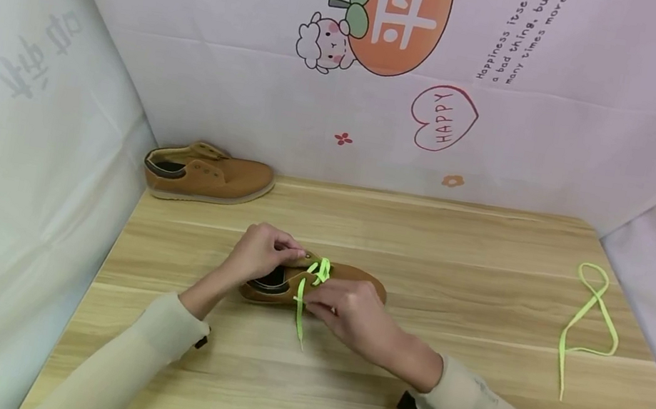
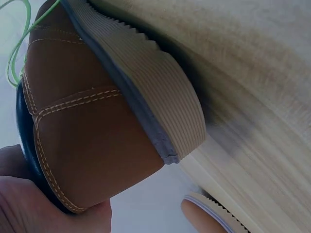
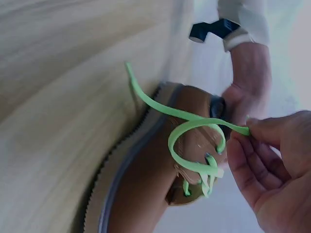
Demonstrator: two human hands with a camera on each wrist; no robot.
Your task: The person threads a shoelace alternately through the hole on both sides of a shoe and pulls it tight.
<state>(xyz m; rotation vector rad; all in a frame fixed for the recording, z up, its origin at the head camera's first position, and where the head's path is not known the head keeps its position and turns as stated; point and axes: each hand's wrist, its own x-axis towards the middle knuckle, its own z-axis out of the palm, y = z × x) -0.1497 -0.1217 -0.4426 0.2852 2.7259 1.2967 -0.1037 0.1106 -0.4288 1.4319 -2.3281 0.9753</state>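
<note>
Right fingers [image 3: 244,162]: pinched on green lace [image 3: 197,120].
Left fingers [image 1: 291,255]: clamped on brown shoe [image 1: 365,274].
Lace: best drawn flat, untwisted.

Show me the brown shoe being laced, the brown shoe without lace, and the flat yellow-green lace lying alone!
Brown shoe being laced [image 2: 95,138]: left wrist view, on its heel panel.
Brown laceless shoe [image 1: 210,187]: head view, on its side.
Flat yellow-green lace [image 1: 596,296]: head view, where it crosses itself.

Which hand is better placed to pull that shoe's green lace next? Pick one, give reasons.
The right, I'd judge: the right hand pinches the green lace, while the left hand seems busy steadying the brown shoe.
</note>
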